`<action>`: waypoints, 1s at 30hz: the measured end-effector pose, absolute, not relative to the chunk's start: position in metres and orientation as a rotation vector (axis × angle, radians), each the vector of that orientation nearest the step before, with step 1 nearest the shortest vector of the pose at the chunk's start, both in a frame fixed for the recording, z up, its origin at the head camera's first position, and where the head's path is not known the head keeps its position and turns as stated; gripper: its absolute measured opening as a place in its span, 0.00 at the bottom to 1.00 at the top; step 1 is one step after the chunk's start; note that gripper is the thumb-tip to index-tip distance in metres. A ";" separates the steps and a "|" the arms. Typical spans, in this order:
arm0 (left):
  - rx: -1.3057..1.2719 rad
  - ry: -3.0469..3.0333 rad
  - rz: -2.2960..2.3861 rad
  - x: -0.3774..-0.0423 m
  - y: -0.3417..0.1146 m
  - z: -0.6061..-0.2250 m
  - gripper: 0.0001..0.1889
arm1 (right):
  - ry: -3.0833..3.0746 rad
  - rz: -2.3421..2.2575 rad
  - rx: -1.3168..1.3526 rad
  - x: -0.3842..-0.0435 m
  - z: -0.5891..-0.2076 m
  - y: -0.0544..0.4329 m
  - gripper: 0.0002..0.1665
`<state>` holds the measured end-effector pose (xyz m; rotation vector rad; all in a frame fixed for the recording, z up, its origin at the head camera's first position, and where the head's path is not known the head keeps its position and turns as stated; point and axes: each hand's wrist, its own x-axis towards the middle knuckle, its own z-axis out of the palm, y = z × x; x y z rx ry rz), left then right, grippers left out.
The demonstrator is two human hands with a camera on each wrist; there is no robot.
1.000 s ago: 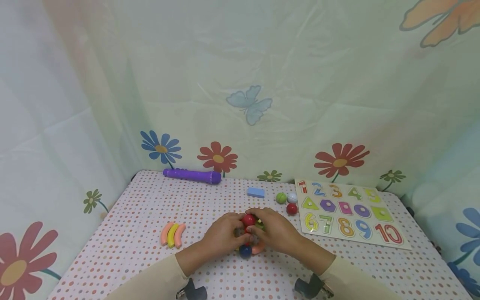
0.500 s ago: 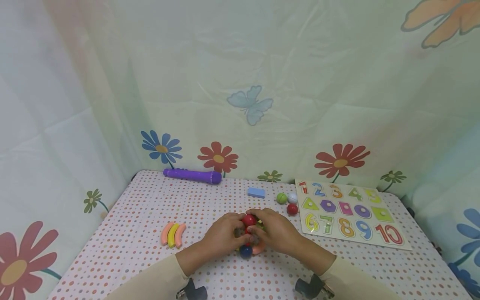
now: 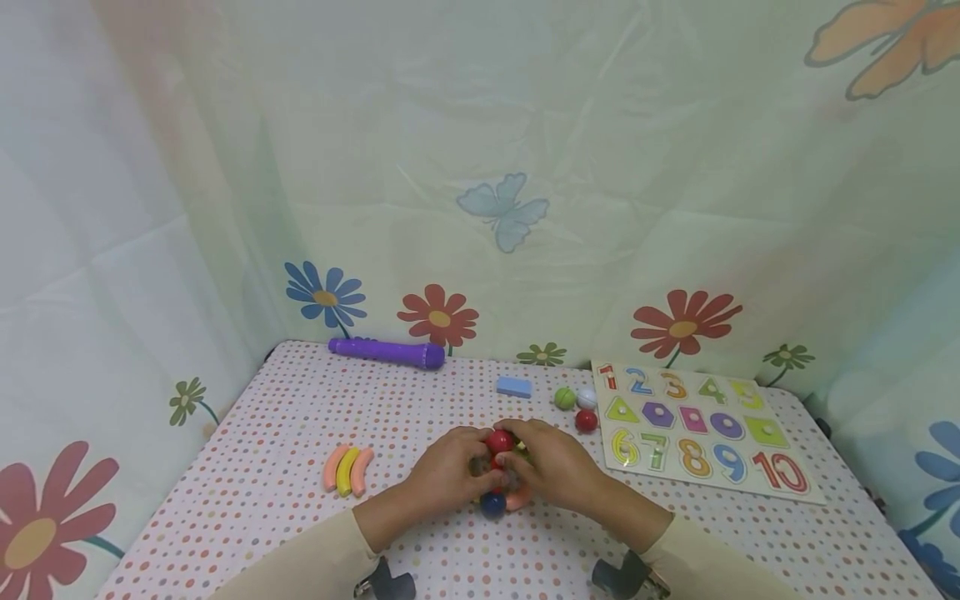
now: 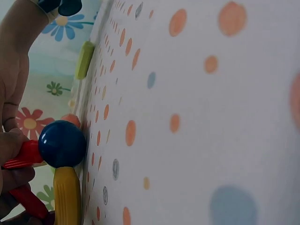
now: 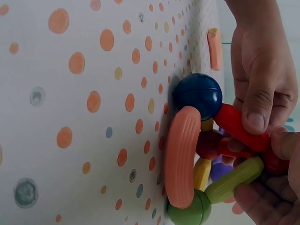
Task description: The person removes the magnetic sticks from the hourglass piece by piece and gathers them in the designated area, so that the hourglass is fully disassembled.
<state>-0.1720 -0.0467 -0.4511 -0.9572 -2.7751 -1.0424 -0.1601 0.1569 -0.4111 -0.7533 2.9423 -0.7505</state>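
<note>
A small frame of magnetic balls and rods stands between the two hands. At its base, the right wrist view shows a blue ball [image 5: 197, 96], a curved salmon rod [image 5: 182, 157], a green ball [image 5: 190, 208] and a yellow rod [image 4: 67, 194]. Red rods and a green rod [image 5: 234, 179] slope up to a red ball [image 3: 500, 442] at the top. My left hand [image 3: 447, 462] pinches a red rod [image 5: 239, 127], its thumb lying along it. My right hand [image 3: 558, 462] holds the top red ball between thumb and fingers, with fingers beside the green rod.
Two salmon rods and a yellow rod [image 3: 345, 471] lie to the left. Behind are a purple microphone [image 3: 386, 352] and a light blue block [image 3: 513, 387]. A green ball [image 3: 565, 398], a white ball [image 3: 587, 397] and a red ball [image 3: 587, 421] lie beside a number puzzle board [image 3: 705, 487].
Both hands keep their grip on the frame with barely any movement. The whole head view shifts very slightly.
</note>
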 end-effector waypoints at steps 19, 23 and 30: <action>-0.953 -2.783 -1.046 -0.173 -0.047 -0.453 0.10 | 2.874 -0.831 -0.755 -0.162 -0.415 0.158 0.25; -0.949 -2.789 -1.058 -0.173 -0.047 -0.452 0.10 | 2.875 -0.830 -0.741 -0.162 -0.415 0.157 0.25; -0.937 -2.798 -1.056 -0.173 -0.047 -0.453 0.11 | 2.854 -0.838 -0.734 -0.162 -0.414 0.157 0.25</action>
